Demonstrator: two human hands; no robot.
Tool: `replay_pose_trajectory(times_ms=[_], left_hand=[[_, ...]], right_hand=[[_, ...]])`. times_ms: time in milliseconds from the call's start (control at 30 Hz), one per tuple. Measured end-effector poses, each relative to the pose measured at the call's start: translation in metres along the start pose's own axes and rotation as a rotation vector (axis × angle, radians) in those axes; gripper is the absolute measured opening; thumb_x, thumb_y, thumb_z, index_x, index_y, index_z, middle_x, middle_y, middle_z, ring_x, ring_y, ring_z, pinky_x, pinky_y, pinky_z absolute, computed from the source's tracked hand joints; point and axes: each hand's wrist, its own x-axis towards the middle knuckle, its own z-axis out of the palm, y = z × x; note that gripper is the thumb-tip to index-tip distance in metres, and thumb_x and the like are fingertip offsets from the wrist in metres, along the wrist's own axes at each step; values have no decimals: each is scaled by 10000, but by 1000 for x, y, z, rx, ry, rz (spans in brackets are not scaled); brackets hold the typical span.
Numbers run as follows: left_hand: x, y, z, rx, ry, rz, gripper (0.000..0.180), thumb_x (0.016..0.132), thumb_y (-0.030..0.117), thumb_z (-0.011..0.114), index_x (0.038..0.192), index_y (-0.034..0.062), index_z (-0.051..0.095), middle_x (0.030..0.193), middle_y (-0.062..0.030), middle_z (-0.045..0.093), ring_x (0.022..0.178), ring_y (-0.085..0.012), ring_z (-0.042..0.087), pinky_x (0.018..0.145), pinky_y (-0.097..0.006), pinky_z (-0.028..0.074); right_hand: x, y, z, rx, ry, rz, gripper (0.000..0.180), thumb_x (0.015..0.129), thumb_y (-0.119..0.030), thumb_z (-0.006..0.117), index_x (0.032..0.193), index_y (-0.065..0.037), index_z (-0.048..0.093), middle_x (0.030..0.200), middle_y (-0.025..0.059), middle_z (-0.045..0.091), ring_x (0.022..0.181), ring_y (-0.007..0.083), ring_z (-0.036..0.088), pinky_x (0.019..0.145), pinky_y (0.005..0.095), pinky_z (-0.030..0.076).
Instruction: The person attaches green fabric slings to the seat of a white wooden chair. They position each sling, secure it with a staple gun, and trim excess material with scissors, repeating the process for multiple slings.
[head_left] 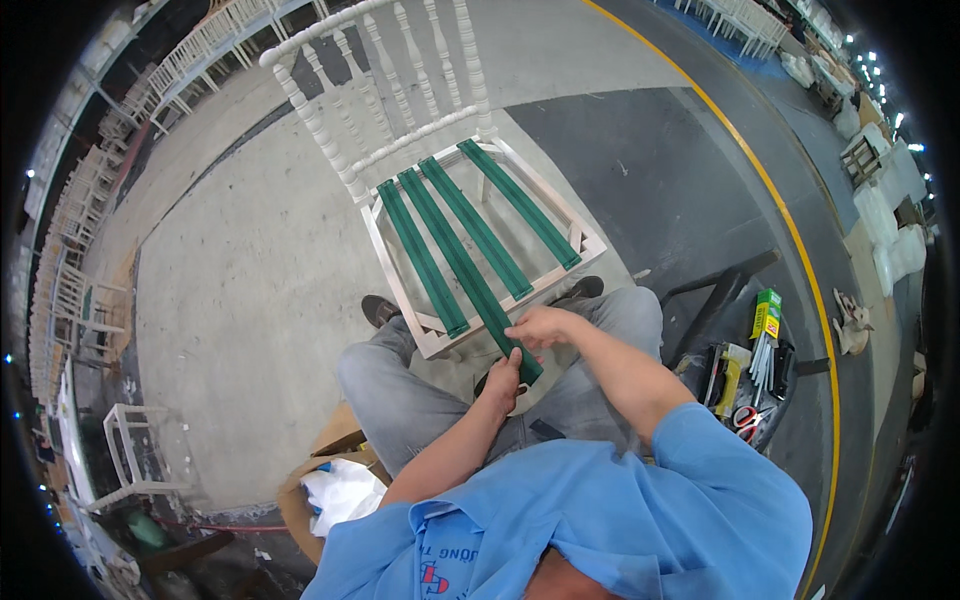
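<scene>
In front of me stands a white wooden chair frame (380,240) with a turned-spindle back. Several green webbing straps run from the back of its open seat toward the front rail. One webbing strap (462,262) extends past the front rail toward my lap. Its loose end is gripped by my left hand (503,382), thumb on top and the other fingers mostly hidden beneath. Just above it, my right hand (543,328) pinches the same strap's right edge with bent fingers. The other straps end at the front rail.
A dark stool (780,375) at my right bears a stapler (732,375), orange-handled scissors (748,418) and a green-yellow box (767,313). By my left leg sits a cardboard box (297,490) with white sheeting (342,494). Another white chair frame (135,450) stands farther left.
</scene>
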Motion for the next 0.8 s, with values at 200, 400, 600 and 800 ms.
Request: replay_pose_trajectory(times_ms=[200, 400, 600, 800], left_hand=[[22, 10, -17, 283, 16, -5, 392, 1084, 455, 484, 1277, 155, 646, 1190, -39, 743, 1030, -260, 672, 882, -437, 479], [-12, 48, -34, 1218, 248, 477, 392, 1006, 347, 579, 1239, 41, 651, 1227, -175, 692, 1108, -420, 636, 957, -505, 490], [-8, 102, -22, 1648, 541, 1122, 680, 1023, 451, 553, 1597, 137, 370, 1640, -113, 368, 1527, -414, 270, 1218, -600, 218], [8, 101, -29, 1837, 409, 930, 763, 1014, 504, 550, 1642, 163, 282, 1707, -41, 265, 1561, -419, 207, 1238, -637, 159]], right_hand=[[41, 21, 19, 70, 6, -48, 430, 947, -400, 746, 1091, 4, 761, 955, 143, 728, 851, 221, 674, 791, 387, 532], [84, 46, 22, -374, 98, -113, 443, 903, -411, 755, 1102, -15, 771, 1021, 213, 753, 938, 329, 719, 865, 402, 539], [116, 53, 21, -561, 101, -174, 525, 893, -484, 767, 1235, -87, 737, 1146, 199, 741, 1042, 363, 708, 923, 415, 540], [62, 66, 20, -50, 238, -26, 556, 862, -414, 811, 1212, 10, 729, 1188, 197, 738, 1036, 302, 724, 910, 381, 554]])
